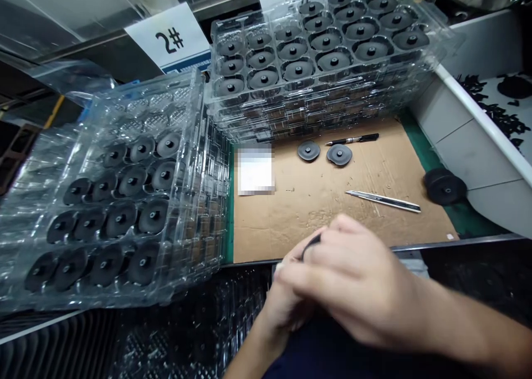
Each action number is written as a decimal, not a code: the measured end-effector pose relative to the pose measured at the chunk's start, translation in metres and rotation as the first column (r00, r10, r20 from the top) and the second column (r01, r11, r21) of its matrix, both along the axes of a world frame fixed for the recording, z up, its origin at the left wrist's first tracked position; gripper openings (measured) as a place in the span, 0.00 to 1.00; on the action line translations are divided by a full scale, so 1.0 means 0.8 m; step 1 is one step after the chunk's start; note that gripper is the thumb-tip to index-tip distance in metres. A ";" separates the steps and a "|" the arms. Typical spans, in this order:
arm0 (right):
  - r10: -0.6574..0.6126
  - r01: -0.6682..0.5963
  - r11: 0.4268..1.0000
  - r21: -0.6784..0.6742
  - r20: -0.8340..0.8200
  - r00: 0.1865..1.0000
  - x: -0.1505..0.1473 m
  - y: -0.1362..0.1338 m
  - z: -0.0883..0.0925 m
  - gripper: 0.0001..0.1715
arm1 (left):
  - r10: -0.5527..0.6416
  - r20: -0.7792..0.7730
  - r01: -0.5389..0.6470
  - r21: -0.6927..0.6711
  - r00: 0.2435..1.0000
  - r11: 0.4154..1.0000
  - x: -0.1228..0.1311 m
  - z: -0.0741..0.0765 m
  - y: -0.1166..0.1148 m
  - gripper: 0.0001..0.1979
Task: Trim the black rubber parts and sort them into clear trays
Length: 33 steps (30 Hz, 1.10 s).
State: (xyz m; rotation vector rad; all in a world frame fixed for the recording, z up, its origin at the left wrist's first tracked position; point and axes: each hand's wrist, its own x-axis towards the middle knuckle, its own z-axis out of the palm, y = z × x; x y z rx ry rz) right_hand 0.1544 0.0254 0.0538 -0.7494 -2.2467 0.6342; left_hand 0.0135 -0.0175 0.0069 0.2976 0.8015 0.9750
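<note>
My right hand [353, 273] is closed over my left hand [286, 296] at the near edge of the workbench. Between their fingers shows the curved edge of a black disc-shaped part [311, 247]; the rest of it is hidden. Most of my left hand's fingers lie behind the right. Beyond them, on a sheet of cardboard [266, 229], lie two dark discs with raised centre stubs, a left one [308, 152] and a right one [339, 155]. A snap-off utility knife [384, 201] rests nearer, to the right.
Stacked clear trays [187, 201] of black discs stand at left, with another stack [299, 99] at the back. A pen [353, 139], a blurred-out paper [255, 171] and piled black discs [444, 186] lie on the bench. A white bin wall [477, 118] bounds the right.
</note>
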 end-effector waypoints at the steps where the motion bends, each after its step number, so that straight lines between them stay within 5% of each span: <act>1: -0.055 0.055 0.997 -0.061 -0.001 0.998 0.005 0.007 -0.004 0.13 | -0.022 0.047 0.021 0.011 0.999 1.000 0.001 0.000 0.001 0.27; 3: -0.260 0.258 0.938 -0.230 0.022 0.965 0.020 0.023 -0.020 0.13 | -0.059 0.152 0.058 0.016 0.987 0.998 0.000 0.000 0.002 0.30; 5: -0.416 0.414 0.817 -0.402 0.087 0.905 0.033 0.030 -0.045 0.12 | -0.060 0.208 0.061 0.002 0.976 0.998 -0.003 -0.001 0.003 0.32; 7: -0.420 0.424 0.728 -0.540 0.138 0.897 0.041 0.023 -0.076 0.13 | -0.046 0.242 0.051 -0.011 0.969 0.999 -0.007 -0.003 0.003 0.33; 11: -0.313 0.318 0.679 -0.662 0.131 0.941 0.043 -0.013 -0.129 0.13 | -0.025 0.227 0.028 -0.010 0.974 1.000 -0.013 -0.009 0.004 0.32; 13: -0.333 0.332 0.663 -0.670 0.133 0.933 0.045 -0.024 -0.135 0.13 | -0.023 0.215 0.027 -0.014 0.976 1.000 -0.014 -0.012 0.005 0.31; 16: -0.484 0.455 0.637 -0.622 0.137 0.864 0.047 -0.023 -0.108 0.14 | -0.016 0.196 0.018 -0.010 0.980 1.000 -0.011 -0.013 0.006 0.29; 19: -0.560 0.522 0.736 -0.431 0.046 0.827 0.034 -0.015 -0.055 0.15 | 0.005 0.131 -0.006 0.010 0.991 1.000 -0.005 -0.013 0.008 0.29; 21: -0.436 0.412 0.877 -0.246 -0.050 0.899 0.018 -0.014 -0.027 0.17 | 0.015 0.060 -0.015 0.007 0.998 1.000 -0.002 -0.012 0.009 0.28; 23: -0.256 0.244 0.958 -0.151 -0.069 0.964 0.003 -0.014 -0.012 0.16 | 0.026 0.004 -0.027 0.004 1.000 1.000 -0.001 -0.012 0.010 0.27; 26: -0.096 0.096 0.969 -0.229 0.010 0.995 -0.011 -0.010 -0.010 0.13 | 0.077 -0.035 -0.076 0.021 0.996 0.997 -0.001 -0.013 0.009 0.26; 31: -0.208 0.198 0.974 -0.111 -0.083 0.975 -0.014 -0.007 -0.017 0.14 | 0.112 0.009 -0.112 0.050 0.994 0.992 0.002 -0.007 0.012 0.20; 33: -0.149 0.131 0.977 -0.167 -0.104 0.983 -0.003 -0.014 -0.020 0.15 | 0.101 0.066 -0.107 0.085 0.993 0.991 0.000 -0.004 0.015 0.24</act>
